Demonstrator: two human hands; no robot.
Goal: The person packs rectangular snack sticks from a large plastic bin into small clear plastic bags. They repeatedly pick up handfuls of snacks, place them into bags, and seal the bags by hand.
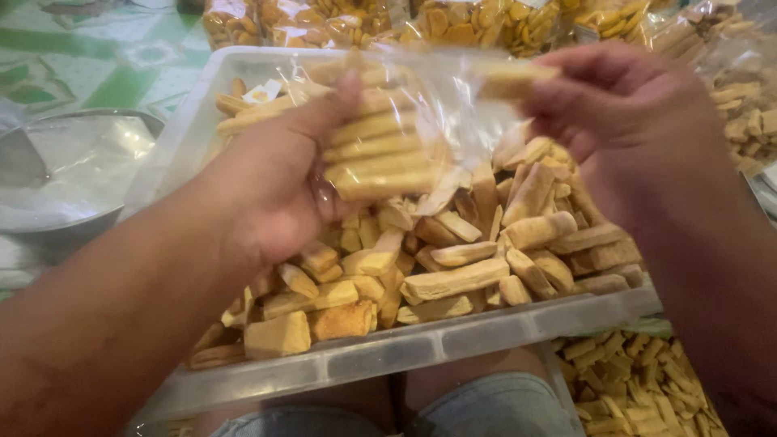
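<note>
Landmark: white plastic tray, resting over the person's knees, heaped with pale yellow cracker sticks.
Far left of tray: metal bowl lined with clear plastic film, on a green patterned mat; well apart from both hands.
Left hand: over the tray's left half, fingers closed round a clear plastic bag, thumb pressed on its front.
Bag: held above the tray's middle, part-filled with sticks stacked flat in a neat column; mouth toward the right.
Right hand: over the tray's right half, fingers pinched on one single stick at the bag's mouth; the image is blurred here, so I cannot tell whether they also pinch the bag's edge.
Handling, judged: bag thin, soft, likely slippery; light. Sticks stiff but brittle, apt to snap or crumble if squeezed. Best hold is round the stacked column, not the loose film above it.
Beyond tray: sealed bags of darker snacks in a row.
Right of tray: more bagged sticks; below right, a second container of thin sticks.
In the way: loose film at the mouth; crowded heap just beneath both hands.
</note>
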